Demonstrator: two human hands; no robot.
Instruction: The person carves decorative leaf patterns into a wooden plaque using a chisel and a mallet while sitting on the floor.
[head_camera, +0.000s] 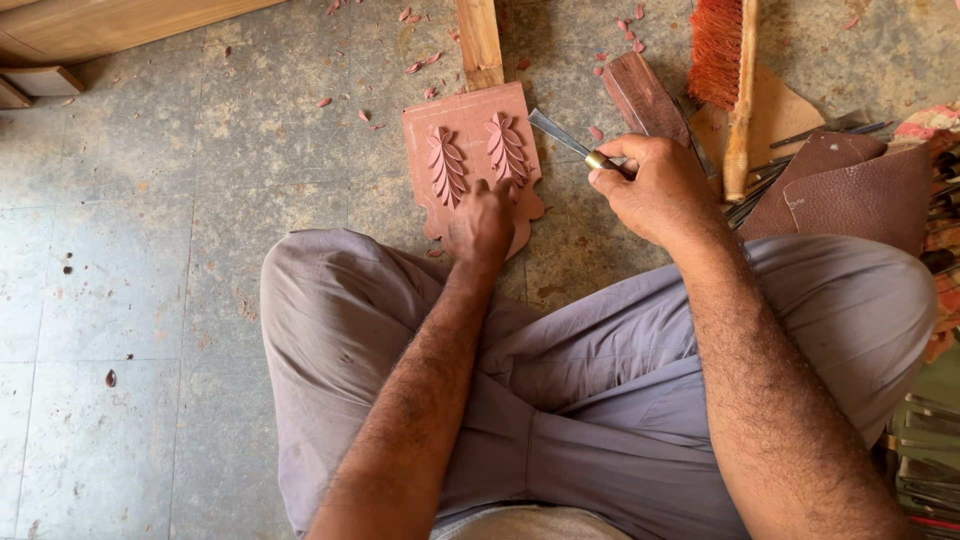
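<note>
while the person sits cross-legged on the tiled floor (120, 270), the carved wooden panel (470, 150) lies flat on the floor just beyond the knees, at 12 o'clock from the lap. the panel is reddish, roughly square with a scalloped near edge, and bears two raised leaf motifs side by side. the left hand (481, 222) rests on the near edge of the panel at its 6 o'clock, fingers curled down against the wood, pressing on it and gripping no separate object. the right hand (660, 188) sits at 3 o'clock of the panel, off its surface, clenched around the handle of a chisel (562, 138). the chisel has a flat steel blade and a brass ferrule; the blade points toward 10 o'clock, with its tip near the panel's right edge, just beside the right leaf motif. whether the tip touches the wood cannot be determined. a pale wooden strip (479, 40) extends from the panel's far edge toward 12 o'clock. a dark wooden block (645, 98) lies at 1 o'clock of the right hand. a brush (728, 70) with orange bristles and a wooden handle lies at 2 o'clock, next to brown leather pieces (850, 190) and a bundle of metal tools (830, 130). wood chips (415, 68) are scattered on the floor around 12 o'clock.
</note>
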